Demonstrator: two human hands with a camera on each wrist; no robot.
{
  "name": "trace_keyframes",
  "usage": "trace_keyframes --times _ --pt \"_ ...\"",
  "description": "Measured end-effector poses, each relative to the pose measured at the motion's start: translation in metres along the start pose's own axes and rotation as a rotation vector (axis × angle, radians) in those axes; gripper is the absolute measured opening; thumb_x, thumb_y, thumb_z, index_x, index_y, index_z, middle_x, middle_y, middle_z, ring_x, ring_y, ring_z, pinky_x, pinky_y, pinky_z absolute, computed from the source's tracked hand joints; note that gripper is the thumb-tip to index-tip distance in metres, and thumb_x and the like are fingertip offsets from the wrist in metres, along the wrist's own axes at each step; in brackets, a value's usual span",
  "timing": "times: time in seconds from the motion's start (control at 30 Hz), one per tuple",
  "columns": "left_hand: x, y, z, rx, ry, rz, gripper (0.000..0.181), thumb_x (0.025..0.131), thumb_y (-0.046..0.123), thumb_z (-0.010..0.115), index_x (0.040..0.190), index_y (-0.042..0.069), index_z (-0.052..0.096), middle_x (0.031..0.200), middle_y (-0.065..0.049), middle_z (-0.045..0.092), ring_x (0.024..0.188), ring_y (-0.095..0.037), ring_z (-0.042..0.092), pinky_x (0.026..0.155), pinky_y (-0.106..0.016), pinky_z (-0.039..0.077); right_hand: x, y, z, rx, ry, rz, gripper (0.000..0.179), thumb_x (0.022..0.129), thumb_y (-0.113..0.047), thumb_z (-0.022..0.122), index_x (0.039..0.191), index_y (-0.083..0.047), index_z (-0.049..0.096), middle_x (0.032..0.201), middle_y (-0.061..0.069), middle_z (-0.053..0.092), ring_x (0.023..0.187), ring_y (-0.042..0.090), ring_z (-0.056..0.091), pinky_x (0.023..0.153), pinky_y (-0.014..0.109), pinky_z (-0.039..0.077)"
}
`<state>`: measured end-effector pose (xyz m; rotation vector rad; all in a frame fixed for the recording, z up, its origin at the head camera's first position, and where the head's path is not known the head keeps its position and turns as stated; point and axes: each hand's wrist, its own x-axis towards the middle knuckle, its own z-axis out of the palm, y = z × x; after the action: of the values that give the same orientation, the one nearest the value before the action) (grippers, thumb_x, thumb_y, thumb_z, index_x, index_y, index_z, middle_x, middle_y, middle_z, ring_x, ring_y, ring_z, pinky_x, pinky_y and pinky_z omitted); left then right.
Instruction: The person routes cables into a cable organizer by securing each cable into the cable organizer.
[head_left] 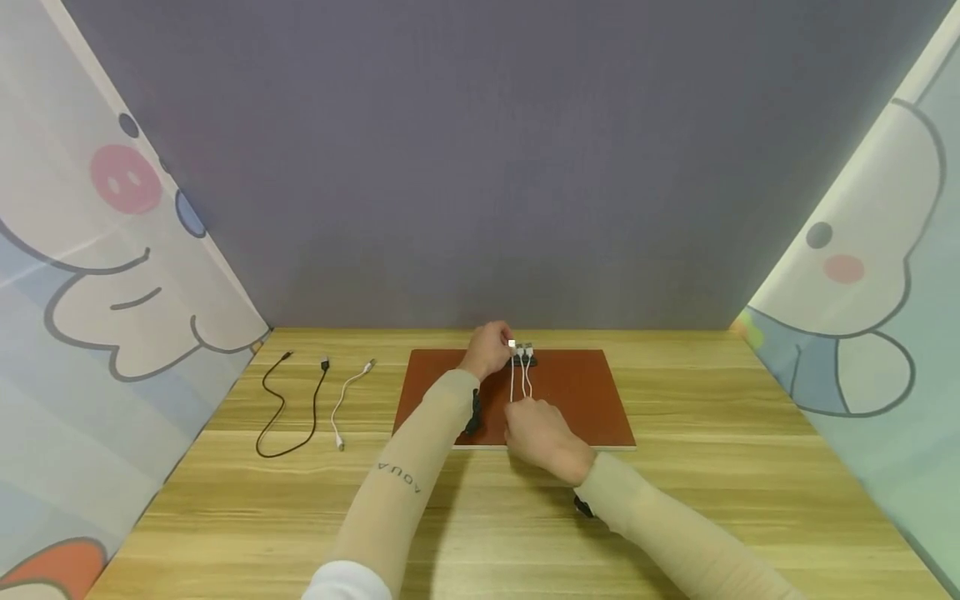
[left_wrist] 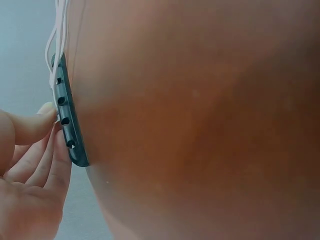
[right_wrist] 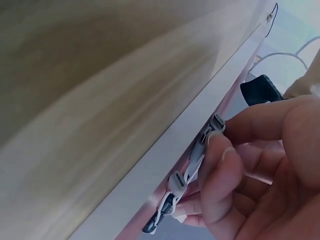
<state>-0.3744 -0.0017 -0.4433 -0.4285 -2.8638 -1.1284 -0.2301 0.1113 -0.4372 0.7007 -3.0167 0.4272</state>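
Note:
A black slotted cable holder [head_left: 531, 362] lies near the far edge of a brown board [head_left: 577, 400]. White USB cables [head_left: 528, 377] run from it toward the front. My left hand [head_left: 489, 346] is at the holder; in the left wrist view its thumb and fingers pinch a white cable [left_wrist: 56, 112] against the slotted side. Nearer the front edge, my right hand [head_left: 542, 433] pinches the lower end of a white cable by its USB plug [right_wrist: 216, 122]. Beside it, another white plug [right_wrist: 177, 182] shows in the right wrist view. My right hand covers the lower cable ends in the head view.
To the left on the wooden table [head_left: 225, 500] lie a black cable [head_left: 283, 404] and a short white cable [head_left: 343, 400]. A grey panel [head_left: 480, 167] rises behind the table. Cartoon-printed sheets [head_left: 97, 250] stand at both sides.

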Motion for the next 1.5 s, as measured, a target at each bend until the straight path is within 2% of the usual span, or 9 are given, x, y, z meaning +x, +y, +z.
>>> trace_keyframes --times 0.23,0.43,0.63,0.8,1.17,1.3,1.5 --pt "-0.002 0.007 -0.001 0.078 -0.025 -0.038 0.022 0.096 0.011 0.071 0.116 0.002 0.067 0.094 -0.007 0.064 0.083 -0.022 0.060 0.072 -0.035 0.052 -0.001 0.001 -0.002 -0.002 -0.028 -0.039 0.029 0.091 -0.003 0.066 0.068 -0.013 0.051 0.056 -0.004 0.044 0.045 0.008 0.038 0.039 0.024 0.034" --pt "-0.002 0.010 0.001 0.125 -0.039 -0.062 0.023 0.097 0.011 0.070 0.119 0.004 0.066 0.102 -0.010 0.066 0.088 -0.024 0.063 0.072 -0.036 0.053 -0.001 0.001 -0.001 0.004 -0.047 -0.054 0.033 0.093 -0.002 0.064 0.067 -0.014 0.048 0.053 -0.006 0.038 0.043 0.006 0.033 0.039 0.021 0.029" --pt "0.000 0.011 0.001 0.155 -0.021 -0.070 0.019 0.095 0.009 0.070 0.114 0.005 0.067 0.109 -0.012 0.067 0.093 -0.027 0.063 0.074 -0.038 0.053 0.000 0.000 0.000 -0.048 -0.036 -0.071 0.028 0.091 -0.003 0.066 0.068 -0.014 0.055 0.056 -0.004 0.048 0.046 0.007 0.041 0.041 0.025 0.037" --pt "0.000 0.010 0.001 0.135 -0.012 -0.085 0.018 0.095 0.008 0.070 0.113 0.006 0.067 0.109 -0.012 0.066 0.094 -0.028 0.063 0.075 -0.039 0.053 0.003 -0.001 0.000 -0.101 -0.044 -0.067 0.025 0.091 -0.006 0.068 0.069 -0.014 0.059 0.059 -0.003 0.053 0.050 0.009 0.050 0.046 0.028 0.045" --pt "0.001 0.007 0.000 0.137 -0.009 -0.100 0.012 0.094 0.008 0.069 0.106 0.007 0.070 0.107 -0.011 0.067 0.093 -0.028 0.064 0.075 -0.040 0.054 0.002 -0.007 0.001 -0.135 -0.036 -0.058 0.036 0.089 -0.005 0.068 0.060 -0.016 0.051 0.052 -0.003 0.046 0.047 0.009 0.044 0.043 0.028 0.041" --pt "0.000 0.008 0.000 0.149 -0.030 -0.112 0.019 0.096 0.010 0.069 0.115 0.006 0.071 0.115 -0.011 0.068 0.102 -0.029 0.064 0.080 -0.041 0.055 0.001 -0.007 0.001 -0.119 -0.036 -0.053 0.035 0.089 -0.005 0.068 0.061 -0.016 0.050 0.053 -0.004 0.045 0.048 0.009 0.042 0.043 0.027 0.039" --pt "-0.002 0.011 -0.004 0.117 -0.069 -0.099 0.036 0.099 0.011 0.065 0.134 0.003 0.065 0.133 -0.015 0.063 0.118 -0.033 0.062 0.091 -0.043 0.054 0.000 -0.003 0.001 -0.032 -0.059 0.011 0.034 0.092 -0.005 0.065 0.064 -0.015 0.048 0.052 -0.005 0.039 0.044 0.009 0.034 0.040 0.025 0.031"
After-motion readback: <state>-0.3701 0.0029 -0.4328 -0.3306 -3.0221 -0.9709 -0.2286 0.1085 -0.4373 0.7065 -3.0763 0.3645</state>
